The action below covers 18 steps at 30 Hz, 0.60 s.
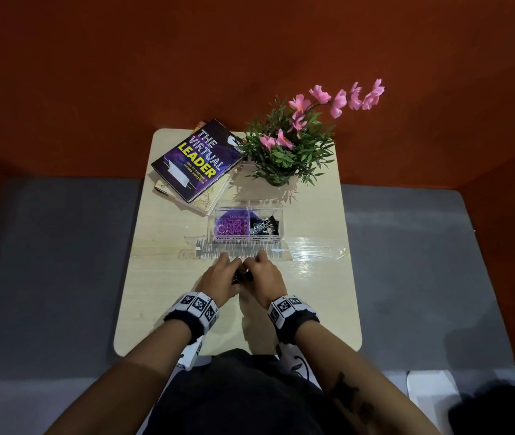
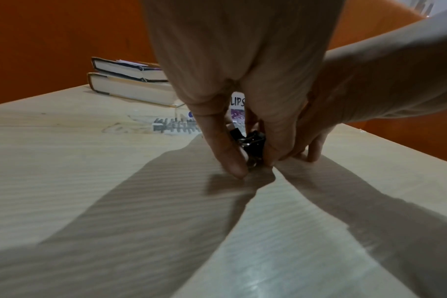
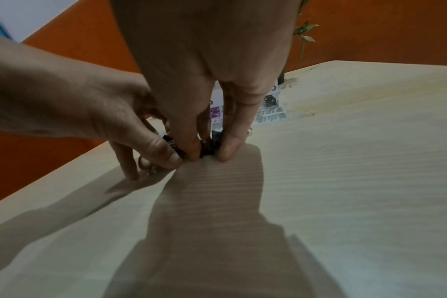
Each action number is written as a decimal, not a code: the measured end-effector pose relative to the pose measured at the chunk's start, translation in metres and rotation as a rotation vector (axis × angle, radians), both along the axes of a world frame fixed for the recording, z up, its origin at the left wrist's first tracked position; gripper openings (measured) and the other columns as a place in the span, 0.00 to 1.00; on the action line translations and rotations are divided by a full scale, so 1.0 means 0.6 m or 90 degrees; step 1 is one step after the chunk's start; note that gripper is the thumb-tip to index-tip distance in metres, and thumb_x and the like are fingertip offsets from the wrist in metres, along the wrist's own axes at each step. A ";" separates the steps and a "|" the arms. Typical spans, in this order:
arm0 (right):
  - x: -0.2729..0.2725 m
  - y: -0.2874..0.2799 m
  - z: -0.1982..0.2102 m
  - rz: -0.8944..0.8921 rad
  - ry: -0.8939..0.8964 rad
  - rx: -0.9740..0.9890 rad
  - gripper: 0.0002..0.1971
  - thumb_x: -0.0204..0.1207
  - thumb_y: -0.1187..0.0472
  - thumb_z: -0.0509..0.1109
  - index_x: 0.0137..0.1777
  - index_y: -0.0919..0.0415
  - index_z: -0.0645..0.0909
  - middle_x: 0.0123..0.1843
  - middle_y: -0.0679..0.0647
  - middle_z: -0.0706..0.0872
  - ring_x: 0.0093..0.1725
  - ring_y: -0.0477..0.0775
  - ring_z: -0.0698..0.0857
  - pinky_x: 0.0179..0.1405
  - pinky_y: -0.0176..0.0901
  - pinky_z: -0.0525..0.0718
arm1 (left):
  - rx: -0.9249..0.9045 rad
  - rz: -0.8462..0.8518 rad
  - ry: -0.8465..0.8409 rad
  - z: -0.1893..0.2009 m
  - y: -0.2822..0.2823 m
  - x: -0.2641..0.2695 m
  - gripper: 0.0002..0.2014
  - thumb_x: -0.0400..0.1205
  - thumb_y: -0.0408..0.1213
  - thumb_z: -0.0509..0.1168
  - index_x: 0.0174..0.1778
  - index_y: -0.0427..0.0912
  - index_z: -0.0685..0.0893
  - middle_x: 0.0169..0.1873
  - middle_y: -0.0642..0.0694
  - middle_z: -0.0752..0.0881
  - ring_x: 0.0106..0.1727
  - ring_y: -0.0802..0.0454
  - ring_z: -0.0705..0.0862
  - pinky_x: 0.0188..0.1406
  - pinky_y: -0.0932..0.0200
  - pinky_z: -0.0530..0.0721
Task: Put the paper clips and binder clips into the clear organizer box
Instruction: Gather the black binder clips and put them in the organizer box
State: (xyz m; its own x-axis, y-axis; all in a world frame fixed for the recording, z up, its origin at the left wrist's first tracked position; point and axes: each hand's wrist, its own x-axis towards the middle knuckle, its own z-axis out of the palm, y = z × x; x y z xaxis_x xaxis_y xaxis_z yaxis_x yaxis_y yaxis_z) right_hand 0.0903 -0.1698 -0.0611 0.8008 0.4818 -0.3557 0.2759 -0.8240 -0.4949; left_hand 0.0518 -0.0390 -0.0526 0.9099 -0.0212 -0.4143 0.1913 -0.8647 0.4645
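Nearest the person, at six o'clock on the pale wooden table (image 1: 162, 296), both hands have met fingertip to fingertip over a small heap of black binder clips (image 1: 241, 277). The left hand (image 1: 218, 277) has its thumb and fingers curled down around the left side of the heap, tips on the tabletop; the right hand (image 1: 264, 276) mirrors it from the three o'clock side, thumb and forefinger pinching the dark clip bodies, whose wire handles (image 2: 245, 141) glint between the fingers in the left wrist view. How many clips lie in the heap cannot be told, since the fingers cover most of it. The step in hand looks like gathering the last loose binder clips into one bunch before the lift. Just beyond the knuckles, toward twelve o'clock, a clear lid (image 1: 240, 248) lies flat on the table, touching or nearly touching the front wall of the clear organizer box (image 1: 276, 211). Its left compartment already holds purple paper clips (image 1: 231, 226) and its right one black binder clips with silver handles (image 1: 264, 227); handwritten labels run along the front edge. The next move, as I judge it, calls for a firm two-handed scoop, a carry over the lid toward one o'clock, and a release into the right compartment only, without spilling into the purple side. Farther off, at eleven o'clock, lies a stack of books (image 1: 196, 161), and at one o'clock stands a potted plant with pink flowers (image 1: 287, 146).
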 end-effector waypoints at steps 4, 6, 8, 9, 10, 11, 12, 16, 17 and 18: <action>0.012 -0.001 0.009 -0.036 0.019 0.001 0.11 0.71 0.64 0.73 0.53 0.62 0.80 0.55 0.62 0.76 0.40 0.68 0.85 0.43 0.57 0.87 | -0.010 0.030 0.000 0.004 -0.003 0.007 0.21 0.72 0.30 0.74 0.58 0.43 0.76 0.55 0.41 0.76 0.47 0.39 0.83 0.43 0.45 0.85; 0.016 0.000 0.011 -0.049 0.012 0.003 0.10 0.74 0.65 0.70 0.54 0.61 0.81 0.53 0.63 0.78 0.42 0.69 0.86 0.45 0.58 0.87 | -0.018 0.036 -0.010 0.005 -0.001 0.009 0.20 0.72 0.29 0.73 0.58 0.45 0.77 0.53 0.42 0.78 0.47 0.40 0.84 0.44 0.45 0.85; 0.017 -0.001 0.013 -0.052 0.012 0.001 0.08 0.74 0.65 0.70 0.53 0.62 0.83 0.51 0.63 0.80 0.43 0.68 0.87 0.46 0.56 0.87 | -0.028 0.034 -0.023 0.007 0.000 0.012 0.17 0.73 0.30 0.73 0.55 0.45 0.79 0.49 0.43 0.80 0.46 0.41 0.84 0.44 0.46 0.85; 0.018 -0.003 0.013 -0.054 0.012 -0.003 0.07 0.74 0.64 0.71 0.51 0.62 0.84 0.50 0.62 0.80 0.42 0.68 0.87 0.46 0.55 0.87 | -0.031 0.035 -0.029 0.008 0.001 0.013 0.15 0.73 0.30 0.73 0.52 0.45 0.79 0.47 0.43 0.80 0.45 0.41 0.83 0.42 0.48 0.84; 0.019 -0.006 0.013 -0.057 0.011 -0.007 0.07 0.73 0.64 0.72 0.50 0.63 0.85 0.49 0.62 0.80 0.42 0.67 0.86 0.45 0.54 0.87 | -0.032 0.040 -0.037 0.008 0.002 0.013 0.12 0.73 0.30 0.73 0.48 0.44 0.80 0.45 0.43 0.80 0.44 0.41 0.83 0.41 0.49 0.83; 0.020 -0.010 0.012 -0.062 0.012 -0.009 0.07 0.72 0.64 0.73 0.49 0.62 0.86 0.48 0.61 0.81 0.42 0.66 0.86 0.44 0.53 0.86 | -0.033 0.048 -0.045 0.008 0.004 0.013 0.09 0.74 0.30 0.72 0.46 0.43 0.80 0.44 0.44 0.80 0.42 0.42 0.83 0.40 0.50 0.83; 0.022 -0.016 0.012 -0.067 0.013 -0.010 0.07 0.70 0.63 0.74 0.48 0.61 0.87 0.47 0.61 0.81 0.42 0.65 0.86 0.43 0.51 0.86 | -0.036 0.056 -0.053 0.009 0.005 0.013 0.07 0.75 0.29 0.72 0.44 0.43 0.81 0.43 0.44 0.80 0.42 0.42 0.83 0.39 0.50 0.83; 0.025 -0.044 0.008 -0.095 0.021 0.007 0.08 0.66 0.64 0.76 0.45 0.61 0.88 0.45 0.61 0.85 0.42 0.62 0.84 0.41 0.47 0.83 | -0.085 0.100 -0.090 0.011 0.011 0.015 0.04 0.76 0.28 0.71 0.44 0.40 0.88 0.42 0.44 0.82 0.41 0.47 0.82 0.40 0.58 0.79; 0.026 -0.051 0.007 -0.110 0.021 0.013 0.06 0.66 0.65 0.76 0.43 0.61 0.88 0.43 0.60 0.86 0.41 0.61 0.84 0.39 0.45 0.81 | -0.093 0.107 -0.097 0.013 0.012 0.016 0.04 0.76 0.28 0.72 0.44 0.40 0.88 0.42 0.45 0.82 0.41 0.48 0.82 0.40 0.59 0.77; 0.027 -0.058 0.005 -0.125 0.023 0.017 0.05 0.65 0.65 0.75 0.42 0.60 0.88 0.42 0.60 0.87 0.40 0.60 0.84 0.37 0.42 0.78 | -0.098 0.107 -0.102 0.015 0.013 0.016 0.04 0.76 0.28 0.72 0.44 0.40 0.89 0.42 0.45 0.83 0.41 0.48 0.82 0.40 0.59 0.78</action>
